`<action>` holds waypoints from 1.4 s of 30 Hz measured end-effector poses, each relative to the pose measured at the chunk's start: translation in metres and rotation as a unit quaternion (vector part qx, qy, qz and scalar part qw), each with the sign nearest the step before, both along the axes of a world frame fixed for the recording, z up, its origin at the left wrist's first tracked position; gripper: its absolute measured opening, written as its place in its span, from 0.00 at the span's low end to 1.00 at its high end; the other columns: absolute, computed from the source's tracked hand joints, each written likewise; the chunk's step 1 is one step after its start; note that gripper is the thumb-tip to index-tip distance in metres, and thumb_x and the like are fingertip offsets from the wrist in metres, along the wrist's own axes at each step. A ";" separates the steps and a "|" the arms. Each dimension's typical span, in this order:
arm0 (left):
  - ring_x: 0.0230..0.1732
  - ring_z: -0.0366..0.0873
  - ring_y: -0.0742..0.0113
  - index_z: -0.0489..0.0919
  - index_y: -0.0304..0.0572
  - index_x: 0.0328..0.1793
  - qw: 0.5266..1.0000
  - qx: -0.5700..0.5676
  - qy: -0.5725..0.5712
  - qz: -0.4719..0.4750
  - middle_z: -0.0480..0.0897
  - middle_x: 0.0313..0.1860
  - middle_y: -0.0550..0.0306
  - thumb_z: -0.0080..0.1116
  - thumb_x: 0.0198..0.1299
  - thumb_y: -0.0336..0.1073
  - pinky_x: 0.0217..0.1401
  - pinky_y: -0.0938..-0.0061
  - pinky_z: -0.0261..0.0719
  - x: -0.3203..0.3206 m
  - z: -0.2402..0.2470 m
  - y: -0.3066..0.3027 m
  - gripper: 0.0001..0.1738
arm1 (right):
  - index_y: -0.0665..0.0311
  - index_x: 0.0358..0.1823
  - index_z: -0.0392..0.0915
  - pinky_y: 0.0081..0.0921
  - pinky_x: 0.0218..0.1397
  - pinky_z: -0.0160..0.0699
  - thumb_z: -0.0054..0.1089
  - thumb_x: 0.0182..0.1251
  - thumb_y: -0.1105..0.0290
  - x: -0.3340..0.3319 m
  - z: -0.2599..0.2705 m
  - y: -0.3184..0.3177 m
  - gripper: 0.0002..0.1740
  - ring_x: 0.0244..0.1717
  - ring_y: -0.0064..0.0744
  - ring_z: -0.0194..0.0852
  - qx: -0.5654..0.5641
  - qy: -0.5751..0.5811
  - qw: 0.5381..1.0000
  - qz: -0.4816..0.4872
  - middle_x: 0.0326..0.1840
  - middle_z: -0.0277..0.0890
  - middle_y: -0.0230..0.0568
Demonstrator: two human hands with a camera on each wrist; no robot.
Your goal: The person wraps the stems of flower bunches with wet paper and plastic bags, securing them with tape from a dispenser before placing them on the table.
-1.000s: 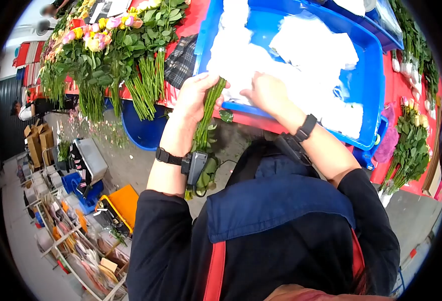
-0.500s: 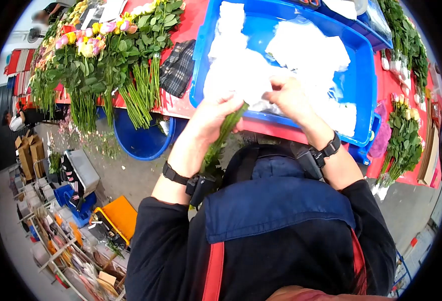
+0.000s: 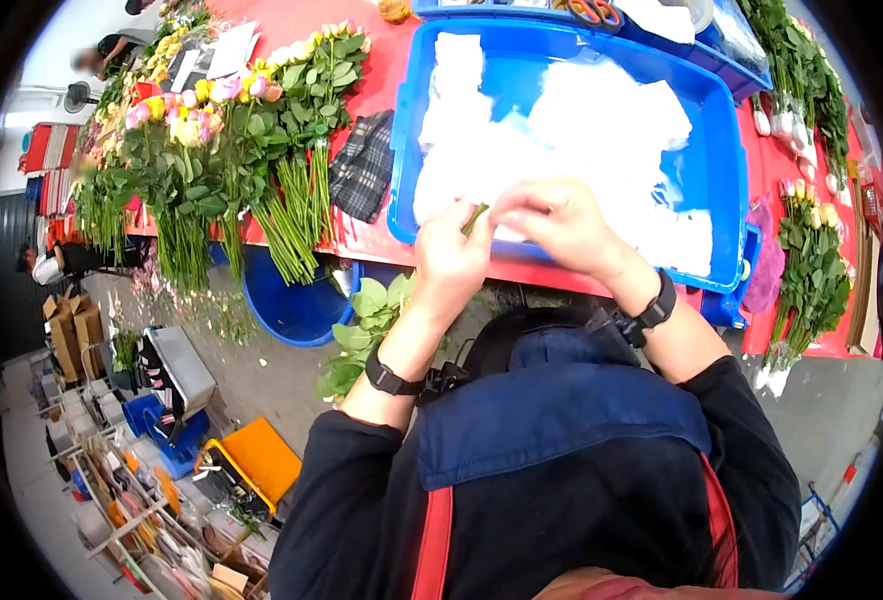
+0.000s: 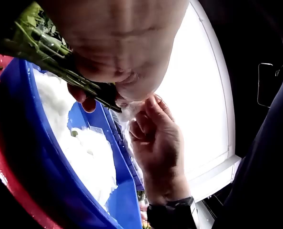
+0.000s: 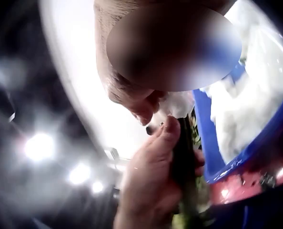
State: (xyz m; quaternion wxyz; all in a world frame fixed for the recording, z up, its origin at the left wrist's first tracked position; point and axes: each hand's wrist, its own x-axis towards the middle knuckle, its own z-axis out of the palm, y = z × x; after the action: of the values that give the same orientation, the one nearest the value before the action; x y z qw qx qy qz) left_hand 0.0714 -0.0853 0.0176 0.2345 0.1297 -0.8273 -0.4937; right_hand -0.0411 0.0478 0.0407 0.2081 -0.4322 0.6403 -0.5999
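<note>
In the head view my left hand (image 3: 453,258) grips a bunch of green flower stems (image 3: 474,219) near their cut ends, over the tray's front edge. The bunch's leaves (image 3: 369,335) hang behind the left wrist. My right hand (image 3: 566,228) is right at the stem ends, fingers bent. Its thumb and fingertips pinch a translucent white wad (image 4: 128,112) against the stem ends, seen in the left wrist view. The right wrist view shows the same wad (image 5: 178,104) above the left thumb. Beneath both hands, the blue tray (image 3: 723,135) holds wet-looking white wads (image 3: 601,105).
Bunches of roses (image 3: 186,185) lie left on the red table (image 3: 386,70), beside a checked cloth (image 3: 363,165). A blue tub (image 3: 296,315) stands on the floor below. Orange-handled scissors (image 3: 593,12) are behind the tray. At right lies a rose bunch (image 3: 811,270) with white-wrapped ends.
My left hand has turned and moved right, swinging the leafy end of the bunch out to the left. The right hand has come in from apart to meet the stem ends.
</note>
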 end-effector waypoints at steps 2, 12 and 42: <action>0.21 0.76 0.70 0.78 0.31 0.42 0.978 0.138 -0.156 0.029 0.78 0.34 0.51 0.61 0.62 0.32 0.23 0.75 0.74 -0.001 0.007 -0.008 0.09 | 0.65 0.34 0.80 0.28 0.40 0.77 0.61 0.57 0.77 0.011 -0.004 0.001 0.03 0.35 0.37 0.78 -0.001 0.088 0.996 0.023 0.32 0.77 0.40; 0.23 0.80 0.63 0.70 0.39 0.55 0.835 0.525 -0.117 -0.117 0.81 0.38 0.50 0.53 0.68 0.38 0.23 0.69 0.81 -0.018 0.025 -0.052 0.14 | 0.68 0.42 0.78 0.19 0.41 0.73 0.63 0.66 0.67 0.079 -0.048 -0.024 0.11 0.36 0.16 0.72 0.040 -0.348 0.933 0.082 0.32 0.78 0.33; 0.21 0.69 0.67 0.69 0.47 0.54 0.746 0.579 -0.245 -0.222 0.74 0.27 0.54 0.55 0.67 0.41 0.24 0.72 0.69 -0.008 0.020 0.107 0.15 | 0.76 0.39 0.80 0.22 0.35 0.75 0.69 0.57 0.67 0.001 0.003 0.156 0.17 0.32 0.21 0.76 -0.032 -0.270 0.935 -0.228 0.30 0.81 0.42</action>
State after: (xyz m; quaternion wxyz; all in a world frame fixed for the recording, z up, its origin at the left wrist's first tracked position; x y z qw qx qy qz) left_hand 0.0629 0.0217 0.0378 -0.2125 0.1702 -0.4175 -0.8669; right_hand -0.0406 0.2034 0.0440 0.2168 -0.1030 0.6218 -0.7455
